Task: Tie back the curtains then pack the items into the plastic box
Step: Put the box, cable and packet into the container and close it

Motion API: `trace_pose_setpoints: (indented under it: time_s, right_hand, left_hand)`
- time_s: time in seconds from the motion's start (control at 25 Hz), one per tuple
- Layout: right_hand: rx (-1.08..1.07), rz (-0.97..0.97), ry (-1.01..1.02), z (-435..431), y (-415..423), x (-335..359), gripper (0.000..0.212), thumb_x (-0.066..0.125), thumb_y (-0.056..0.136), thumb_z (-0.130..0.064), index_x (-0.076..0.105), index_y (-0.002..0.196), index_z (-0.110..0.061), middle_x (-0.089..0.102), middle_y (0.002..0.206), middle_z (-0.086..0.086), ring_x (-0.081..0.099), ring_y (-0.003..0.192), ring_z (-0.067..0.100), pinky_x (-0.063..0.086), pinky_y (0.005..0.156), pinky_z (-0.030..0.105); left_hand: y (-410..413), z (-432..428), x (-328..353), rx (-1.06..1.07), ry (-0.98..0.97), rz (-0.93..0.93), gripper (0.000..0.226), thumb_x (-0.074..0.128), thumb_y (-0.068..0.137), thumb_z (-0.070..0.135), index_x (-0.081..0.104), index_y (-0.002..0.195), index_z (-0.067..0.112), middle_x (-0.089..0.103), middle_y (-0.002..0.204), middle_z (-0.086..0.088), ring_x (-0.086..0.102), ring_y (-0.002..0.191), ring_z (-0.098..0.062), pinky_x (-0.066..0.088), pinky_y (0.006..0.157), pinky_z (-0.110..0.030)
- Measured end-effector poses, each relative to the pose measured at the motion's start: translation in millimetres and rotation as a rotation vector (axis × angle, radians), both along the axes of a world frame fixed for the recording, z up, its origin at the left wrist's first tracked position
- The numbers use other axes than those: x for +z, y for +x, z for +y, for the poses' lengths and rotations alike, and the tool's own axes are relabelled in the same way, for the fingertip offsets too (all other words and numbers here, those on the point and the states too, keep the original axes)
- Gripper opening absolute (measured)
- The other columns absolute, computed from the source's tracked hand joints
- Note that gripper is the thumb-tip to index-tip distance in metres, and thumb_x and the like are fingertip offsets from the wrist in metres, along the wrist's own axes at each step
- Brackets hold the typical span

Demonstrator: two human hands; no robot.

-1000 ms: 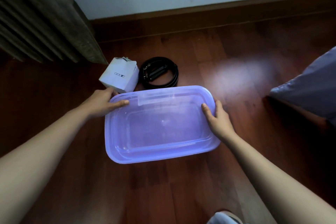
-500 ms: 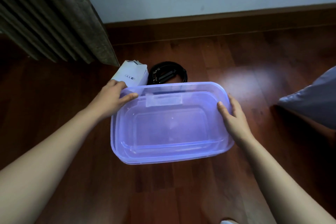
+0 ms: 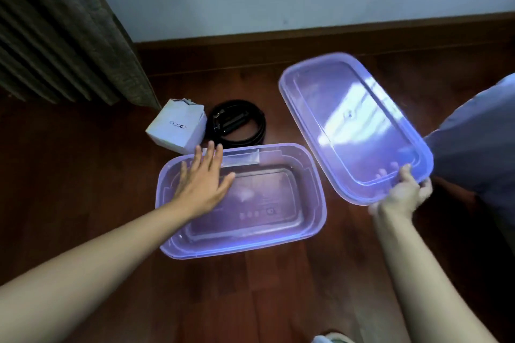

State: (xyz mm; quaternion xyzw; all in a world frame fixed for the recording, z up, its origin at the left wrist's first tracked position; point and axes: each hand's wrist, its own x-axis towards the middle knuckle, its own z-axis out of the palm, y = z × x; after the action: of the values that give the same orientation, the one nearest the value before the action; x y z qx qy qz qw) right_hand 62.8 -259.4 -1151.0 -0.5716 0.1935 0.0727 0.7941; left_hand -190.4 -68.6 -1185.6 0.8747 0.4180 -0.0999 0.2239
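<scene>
A clear purple plastic box (image 3: 312,220) sits uncovered on the wooden floor with nothing in it. My left hand (image 3: 202,184) hovers flat over its left part, fingers straight and spread. My right hand (image 3: 401,198) grips the near edge of the box's lid (image 3: 351,122), which is held tilted in the air to the right of the box. Behind the box lie a small white carton (image 3: 178,128) and a coiled black belt (image 3: 239,125). A grey-brown curtain (image 3: 64,28) hangs at the upper left.
A dark wooden skirting board (image 3: 334,39) runs along the pale wall at the back. Grey-blue fabric (image 3: 479,142), perhaps a cushion or bedding, juts in at the right edge, close to the lid. Bare floorboards stretch in front of the box.
The lid has come off the box: my right hand lifted it up and to the right. My left hand let go of the box's left rim and now spreads flat over it.
</scene>
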Motion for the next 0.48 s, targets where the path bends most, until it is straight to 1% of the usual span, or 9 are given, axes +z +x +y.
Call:
trace_pose_setpoints:
  time_s: [0.08,0.16,0.2,0.24,0.28,0.32,0.36,0.4,0.48]
  right_hand:
    - [-0.136,-0.057,-0.035,-3,-3,-11,0.045,0.052,0.091,-0.003,0.034,0.131,-0.013,0.058,0.095,-0.003,0.06,0.069,0.003,0.05,0.063,0.015]
    - [-0.21,-0.08,-0.08,-5,-6,-22,0.044,0.052,0.09,-0.001,0.033,0.128,-0.014,0.055,0.098,-0.005,0.059,0.074,0.003,0.05,0.072,0.015]
    - [-0.246,-0.074,-0.097,-7,-6,-27,0.045,0.052,0.089,-0.001,0.033,0.128,-0.013,0.055,0.104,-0.002,0.059,0.08,0.006,0.049,0.076,0.016]
    - [-0.281,-0.066,-0.113,-10,-6,-32,0.047,0.053,0.089,-0.002,0.032,0.129,-0.011,0.052,0.112,0.002,0.057,0.087,0.011,0.048,0.077,0.015]
    - [-0.3,-0.046,-0.15,-12,-4,-38,0.049,0.053,0.089,-0.002,0.031,0.132,-0.008,0.046,0.118,0.005,0.053,0.093,0.015,0.045,0.074,0.011]
    - [-0.297,-0.014,-0.199,-15,-4,-44,0.05,0.052,0.089,-0.004,0.03,0.134,-0.005,0.041,0.121,0.007,0.049,0.096,0.016,0.042,0.07,0.01]
    - [-0.278,0.024,-0.253,-17,-5,-50,0.051,0.052,0.09,-0.007,0.028,0.135,-0.005,0.039,0.123,0.008,0.047,0.098,0.017,0.039,0.071,0.013]
    - [-0.246,0.062,-0.306,-20,-7,-56,0.052,0.052,0.091,-0.011,0.027,0.137,-0.005,0.039,0.127,0.01,0.049,0.102,0.018,0.037,0.076,0.015]
    - [-0.16,0.144,-0.445,-26,-11,-70,0.056,0.053,0.092,-0.018,0.026,0.139,-0.003,0.038,0.14,0.017,0.048,0.12,0.024,0.036,0.091,0.022]
  left_hand:
    - [4,-6,-2,-0.071,0.029,0.159,0.073,0.023,0.097,0.054,-0.009,0.15,0.015,-0.019,0.157,-0.006,-0.02,0.143,-0.03,-0.003,0.115,-0.052]
    - [7,-7,4,-0.09,0.062,0.194,0.074,0.023,0.097,0.053,-0.011,0.149,0.012,-0.019,0.157,-0.009,-0.019,0.143,-0.033,-0.003,0.115,-0.051]
    - [7,-7,6,-0.091,0.068,0.204,0.075,0.023,0.097,0.052,-0.011,0.149,0.01,-0.018,0.157,-0.01,-0.018,0.144,-0.033,-0.002,0.116,-0.05]
    - [8,-6,8,-0.093,0.069,0.213,0.075,0.023,0.098,0.051,-0.01,0.149,0.009,-0.017,0.157,-0.011,-0.017,0.144,-0.034,-0.002,0.116,-0.048]
    - [8,-6,9,-0.095,0.07,0.222,0.075,0.024,0.098,0.051,-0.01,0.149,0.008,-0.016,0.157,-0.012,-0.016,0.144,-0.034,-0.002,0.117,-0.047]
    - [9,-6,9,-0.098,0.07,0.228,0.075,0.024,0.098,0.05,-0.01,0.149,0.008,-0.016,0.157,-0.012,-0.016,0.144,-0.034,-0.002,0.117,-0.046]
    - [8,-6,9,-0.098,0.068,0.229,0.075,0.025,0.098,0.05,-0.01,0.149,0.007,-0.016,0.157,-0.012,-0.016,0.144,-0.033,-0.002,0.117,-0.045]
    - [8,-6,9,-0.1,0.065,0.231,0.075,0.025,0.098,0.05,-0.01,0.149,0.008,-0.016,0.157,-0.012,-0.016,0.144,-0.033,-0.003,0.117,-0.045]
    - [8,-5,10,-0.107,0.063,0.229,0.075,0.025,0.098,0.05,-0.01,0.149,0.008,-0.017,0.157,-0.012,-0.016,0.144,-0.033,-0.002,0.117,-0.044]
